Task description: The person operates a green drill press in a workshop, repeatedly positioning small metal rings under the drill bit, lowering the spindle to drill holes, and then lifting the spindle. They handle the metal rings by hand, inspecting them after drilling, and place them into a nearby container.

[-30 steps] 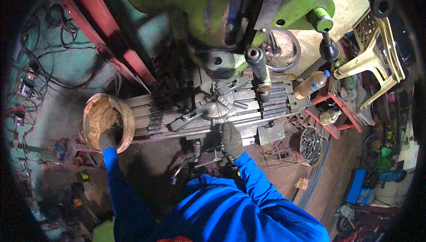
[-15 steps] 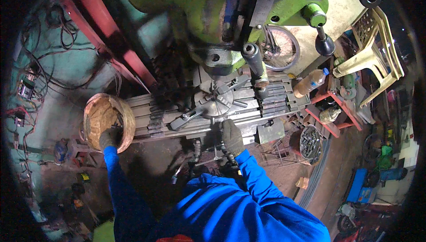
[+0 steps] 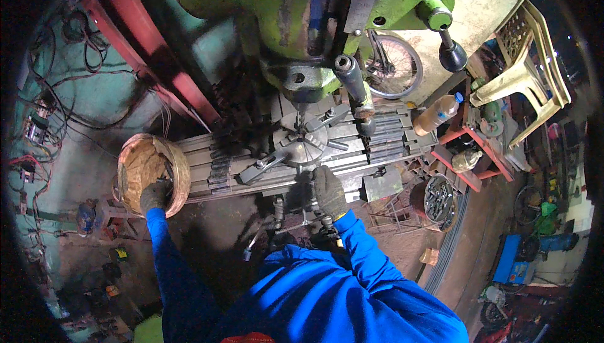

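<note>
My left hand [image 3: 155,197], in a dark grey work glove, reaches over the near rim of a round tub [image 3: 184,170] lined with brown paper-like material. Its fingers are closed; a small dark piece shows at the fingertips, too small to name. At the front edge of the slotted machine table [image 3: 245,189], my right hand [image 3: 330,193], gloved too, is curled, and what its fingers hold, if anything, is hidden. Just beyond it sits a round metal fixture [image 3: 306,145] with clamp arms, under the spindle of a green drilling machine [image 3: 283,47].
Rows of dark metal pieces [image 3: 385,138] lie on the table's right part. A bottle [image 3: 438,115] stands past its right end. A bucket of metal parts [image 3: 438,199] is at the lower right. A lever with a black knob [image 3: 453,58] hangs at the upper right.
The view has shifted slightly. My left hand has turned a little in the tub, and the dark piece at its fingertips shows more. My right hand stays at the table's front edge.
</note>
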Demonstrator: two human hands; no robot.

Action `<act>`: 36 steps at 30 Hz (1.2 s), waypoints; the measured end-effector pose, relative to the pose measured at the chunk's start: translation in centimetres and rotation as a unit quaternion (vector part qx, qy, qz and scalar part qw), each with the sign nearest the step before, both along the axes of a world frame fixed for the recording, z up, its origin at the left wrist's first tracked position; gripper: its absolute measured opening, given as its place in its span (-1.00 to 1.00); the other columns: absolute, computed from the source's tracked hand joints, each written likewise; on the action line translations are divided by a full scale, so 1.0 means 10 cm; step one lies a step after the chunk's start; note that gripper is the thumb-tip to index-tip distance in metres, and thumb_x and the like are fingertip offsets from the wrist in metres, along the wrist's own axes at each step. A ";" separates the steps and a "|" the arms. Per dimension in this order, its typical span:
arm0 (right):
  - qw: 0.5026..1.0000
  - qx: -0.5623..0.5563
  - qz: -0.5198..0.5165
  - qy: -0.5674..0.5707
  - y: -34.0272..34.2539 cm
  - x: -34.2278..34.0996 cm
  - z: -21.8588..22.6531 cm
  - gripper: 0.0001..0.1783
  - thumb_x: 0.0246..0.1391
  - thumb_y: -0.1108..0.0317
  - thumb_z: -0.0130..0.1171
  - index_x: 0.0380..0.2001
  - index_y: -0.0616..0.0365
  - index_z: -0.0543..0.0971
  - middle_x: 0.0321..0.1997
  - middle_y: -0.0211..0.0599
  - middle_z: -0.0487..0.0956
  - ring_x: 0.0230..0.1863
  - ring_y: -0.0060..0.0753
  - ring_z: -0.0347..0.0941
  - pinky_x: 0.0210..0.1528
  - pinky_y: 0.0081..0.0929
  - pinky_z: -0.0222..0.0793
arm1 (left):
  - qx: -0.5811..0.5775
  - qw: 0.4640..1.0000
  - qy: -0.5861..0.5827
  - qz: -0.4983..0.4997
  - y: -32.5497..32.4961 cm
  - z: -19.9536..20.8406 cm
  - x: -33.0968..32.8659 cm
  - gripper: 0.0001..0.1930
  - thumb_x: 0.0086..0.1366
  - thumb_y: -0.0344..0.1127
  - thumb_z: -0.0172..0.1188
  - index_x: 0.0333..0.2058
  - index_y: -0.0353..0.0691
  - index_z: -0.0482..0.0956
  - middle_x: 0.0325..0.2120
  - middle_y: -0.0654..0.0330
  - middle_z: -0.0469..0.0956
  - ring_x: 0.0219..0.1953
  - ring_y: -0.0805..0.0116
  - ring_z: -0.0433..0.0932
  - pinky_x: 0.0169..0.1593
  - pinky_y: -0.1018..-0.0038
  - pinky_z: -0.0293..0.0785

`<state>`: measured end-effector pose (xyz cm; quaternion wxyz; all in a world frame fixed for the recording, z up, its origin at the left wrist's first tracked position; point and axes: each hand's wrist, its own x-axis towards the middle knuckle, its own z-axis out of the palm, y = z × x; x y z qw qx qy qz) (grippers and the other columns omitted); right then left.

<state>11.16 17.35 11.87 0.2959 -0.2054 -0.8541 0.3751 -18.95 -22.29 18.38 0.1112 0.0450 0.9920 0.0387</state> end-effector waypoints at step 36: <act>0.667 -0.556 -0.482 0.119 0.99 1.92 -2.38 -0.58 0.25 0.06 -0.06 -0.03 0.15 0.46 -0.04 -0.12 0.53 -0.18 -0.10 0.53 -0.16 -0.22 0.47 | 0.058 0.988 0.140 -0.022 -0.50 -0.63 -0.31 -0.54 0.14 0.11 0.13 -0.30 -0.20 0.68 -0.31 -0.10 0.63 -0.18 -0.09 0.59 -0.08 0.14 0.45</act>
